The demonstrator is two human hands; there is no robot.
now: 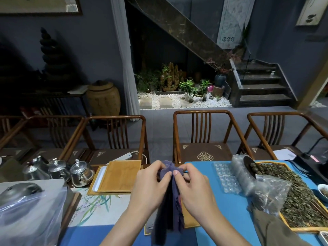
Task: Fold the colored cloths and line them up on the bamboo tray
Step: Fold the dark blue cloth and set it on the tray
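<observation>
Both hands, left hand (pixel 150 181) and right hand (pixel 192 185), pinch a bunched purple cloth (pixel 168 206) above the table; it hangs down, largely hiding 1 bamboo tray (pixel 189 220) beneath. Its folds are indistinct.

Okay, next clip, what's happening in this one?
A person holds a purple cloth up in both hands over a blue mat. The left hand and right hand pinch its top edge close together, and the rest hangs down bunched. It isn't folded yet. A bamboo tray lies just beneath, mostly hidden; other trays sit stacked further back left.
</observation>
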